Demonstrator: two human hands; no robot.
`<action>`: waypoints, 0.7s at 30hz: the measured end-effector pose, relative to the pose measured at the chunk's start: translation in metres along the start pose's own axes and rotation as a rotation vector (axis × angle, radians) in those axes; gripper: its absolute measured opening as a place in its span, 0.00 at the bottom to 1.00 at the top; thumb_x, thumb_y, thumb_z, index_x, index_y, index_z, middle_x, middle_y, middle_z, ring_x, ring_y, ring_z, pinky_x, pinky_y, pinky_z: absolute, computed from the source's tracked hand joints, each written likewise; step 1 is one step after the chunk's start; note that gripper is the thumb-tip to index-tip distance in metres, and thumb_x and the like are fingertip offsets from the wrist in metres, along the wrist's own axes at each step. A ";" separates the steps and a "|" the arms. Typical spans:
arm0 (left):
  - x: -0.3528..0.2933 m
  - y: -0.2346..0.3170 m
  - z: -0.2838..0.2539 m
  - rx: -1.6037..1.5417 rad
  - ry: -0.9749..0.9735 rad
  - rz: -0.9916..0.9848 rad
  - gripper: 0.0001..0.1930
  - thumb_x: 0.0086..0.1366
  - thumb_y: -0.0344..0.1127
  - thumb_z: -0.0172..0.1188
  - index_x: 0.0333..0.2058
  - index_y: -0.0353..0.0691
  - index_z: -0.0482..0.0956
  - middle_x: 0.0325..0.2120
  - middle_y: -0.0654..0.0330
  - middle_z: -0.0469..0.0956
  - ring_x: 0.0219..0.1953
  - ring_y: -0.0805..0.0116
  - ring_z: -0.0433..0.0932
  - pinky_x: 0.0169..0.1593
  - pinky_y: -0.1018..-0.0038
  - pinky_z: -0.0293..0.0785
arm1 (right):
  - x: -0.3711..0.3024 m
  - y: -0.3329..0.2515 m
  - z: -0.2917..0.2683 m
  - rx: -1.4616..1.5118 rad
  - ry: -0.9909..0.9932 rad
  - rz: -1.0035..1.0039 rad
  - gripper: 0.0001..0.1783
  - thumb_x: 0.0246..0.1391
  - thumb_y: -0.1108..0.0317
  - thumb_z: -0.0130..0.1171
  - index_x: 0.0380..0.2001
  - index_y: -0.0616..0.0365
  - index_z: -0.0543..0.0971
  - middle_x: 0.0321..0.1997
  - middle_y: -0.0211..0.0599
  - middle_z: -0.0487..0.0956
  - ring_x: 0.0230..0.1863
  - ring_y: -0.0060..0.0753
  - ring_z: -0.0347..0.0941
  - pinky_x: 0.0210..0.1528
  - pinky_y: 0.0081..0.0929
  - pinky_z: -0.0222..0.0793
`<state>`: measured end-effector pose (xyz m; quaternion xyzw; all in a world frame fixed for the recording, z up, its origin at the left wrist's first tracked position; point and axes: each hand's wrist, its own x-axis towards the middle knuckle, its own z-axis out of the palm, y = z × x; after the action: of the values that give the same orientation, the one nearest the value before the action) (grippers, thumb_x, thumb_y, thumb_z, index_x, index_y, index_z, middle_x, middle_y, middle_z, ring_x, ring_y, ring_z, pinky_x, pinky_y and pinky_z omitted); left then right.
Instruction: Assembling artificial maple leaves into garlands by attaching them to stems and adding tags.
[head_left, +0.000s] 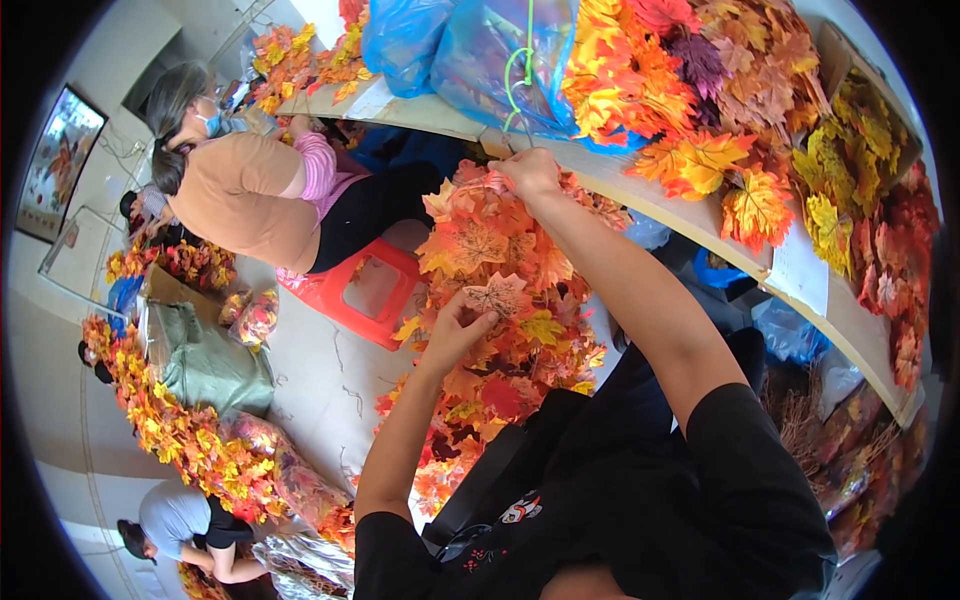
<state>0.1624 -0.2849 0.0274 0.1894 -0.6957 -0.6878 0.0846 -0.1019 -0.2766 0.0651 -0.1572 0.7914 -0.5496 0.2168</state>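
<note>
Garland (520,250): red, orange and yellow leaves, in front of the person, running from near the table edge down toward the lap.
Left hand (462,328): thumb and fingers pinch a pale leaf (500,293) over the garland.
Right hand (530,172): fingers curled closed on the garland's upper end, their tips hidden.
Table (655,195): beyond the right forearm, bearing blue bags (490,60) and heaped leaves (625,65).
Stool (402,264): red, left of the garland, under a seated co-worker (240,185) in a brown top.
Sack (210,360): green, on the left, beside more leaves (185,440).
</note>
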 end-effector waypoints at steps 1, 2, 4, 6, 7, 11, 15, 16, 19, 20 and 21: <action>0.002 -0.004 0.001 0.036 0.008 -0.014 0.16 0.58 0.34 0.60 0.43 0.37 0.69 0.36 0.66 0.74 0.37 0.79 0.71 0.40 0.79 0.69 | 0.002 0.011 0.000 0.021 -0.007 -0.053 0.13 0.38 0.59 0.65 0.21 0.58 0.82 0.25 0.41 0.80 0.29 0.34 0.76 0.35 0.31 0.71; 0.003 -0.008 0.002 0.075 0.007 -0.029 0.16 0.57 0.33 0.60 0.42 0.36 0.70 0.35 0.65 0.74 0.36 0.79 0.72 0.39 0.79 0.69 | -0.006 0.013 -0.003 0.043 -0.004 -0.102 0.12 0.40 0.62 0.64 0.19 0.61 0.81 0.22 0.41 0.79 0.24 0.30 0.75 0.31 0.29 0.71; 0.014 -0.060 -0.022 0.364 0.033 0.136 0.14 0.56 0.33 0.60 0.40 0.35 0.72 0.32 0.64 0.75 0.33 0.76 0.72 0.38 0.78 0.69 | -0.030 0.020 -0.009 -0.187 0.118 -0.404 0.11 0.42 0.63 0.59 0.20 0.59 0.81 0.23 0.43 0.78 0.27 0.38 0.76 0.34 0.34 0.71; 0.020 -0.067 -0.019 0.459 0.117 0.039 0.13 0.55 0.33 0.60 0.38 0.34 0.73 0.31 0.62 0.75 0.32 0.73 0.72 0.37 0.77 0.69 | -0.073 0.031 -0.031 0.010 0.233 -0.608 0.12 0.45 0.65 0.55 0.30 0.64 0.78 0.29 0.49 0.77 0.33 0.47 0.75 0.38 0.39 0.70; 0.029 -0.081 -0.027 0.647 0.163 0.082 0.13 0.56 0.32 0.59 0.39 0.35 0.72 0.31 0.60 0.75 0.32 0.72 0.72 0.37 0.76 0.69 | -0.089 0.043 -0.038 0.089 0.252 -0.621 0.13 0.46 0.69 0.54 0.36 0.63 0.74 0.32 0.50 0.76 0.36 0.50 0.73 0.38 0.39 0.70; 0.060 -0.121 -0.040 0.340 0.141 0.326 0.14 0.59 0.28 0.54 0.42 0.29 0.66 0.33 0.53 0.78 0.37 0.64 0.77 0.45 0.70 0.71 | -0.177 0.098 -0.156 -0.066 0.262 -0.618 0.11 0.45 0.73 0.52 0.36 0.60 0.73 0.32 0.46 0.75 0.36 0.49 0.73 0.37 0.36 0.70; 0.048 -0.135 -0.055 0.528 0.392 0.301 0.27 0.58 0.35 0.60 0.52 0.27 0.63 0.49 0.47 0.68 0.48 0.61 0.69 0.54 0.69 0.64 | -0.259 0.184 -0.295 -0.297 0.450 -0.423 0.14 0.37 0.77 0.51 0.32 0.57 0.77 0.34 0.39 0.77 0.36 0.43 0.74 0.37 0.32 0.72; 0.039 -0.125 -0.035 0.548 0.394 0.269 0.28 0.59 0.38 0.59 0.53 0.27 0.63 0.49 0.46 0.69 0.49 0.60 0.69 0.53 0.68 0.65 | -0.287 0.213 -0.335 -0.359 0.611 -0.316 0.13 0.37 0.78 0.50 0.29 0.57 0.78 0.31 0.39 0.78 0.33 0.39 0.76 0.36 0.31 0.72; 0.035 -0.136 -0.048 0.773 0.607 0.174 0.21 0.61 0.38 0.54 0.47 0.27 0.68 0.47 0.46 0.70 0.47 0.56 0.71 0.49 0.67 0.68 | -0.384 0.258 -0.430 -0.179 1.127 0.046 0.09 0.39 0.80 0.49 0.25 0.59 0.78 0.24 0.40 0.77 0.27 0.33 0.75 0.31 0.26 0.70; 0.037 -0.143 -0.052 0.762 0.646 0.171 0.21 0.61 0.38 0.54 0.47 0.27 0.68 0.47 0.46 0.70 0.47 0.56 0.71 0.49 0.67 0.68 | -0.388 0.264 -0.450 -0.425 1.315 -0.018 0.08 0.40 0.80 0.50 0.25 0.60 0.77 0.26 0.39 0.77 0.29 0.31 0.75 0.31 0.24 0.69; 0.039 -0.140 -0.046 0.751 0.667 0.204 0.21 0.61 0.39 0.54 0.47 0.27 0.68 0.46 0.46 0.70 0.46 0.56 0.71 0.49 0.67 0.68 | -0.400 0.271 -0.479 -0.497 1.517 -0.045 0.08 0.41 0.77 0.52 0.26 0.58 0.78 0.25 0.39 0.76 0.29 0.37 0.75 0.31 0.28 0.69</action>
<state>0.1648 -0.3393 -0.1151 0.3471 -0.8450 -0.2807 0.2946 -0.0087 0.3963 0.0232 0.1998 0.8190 -0.3184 -0.4335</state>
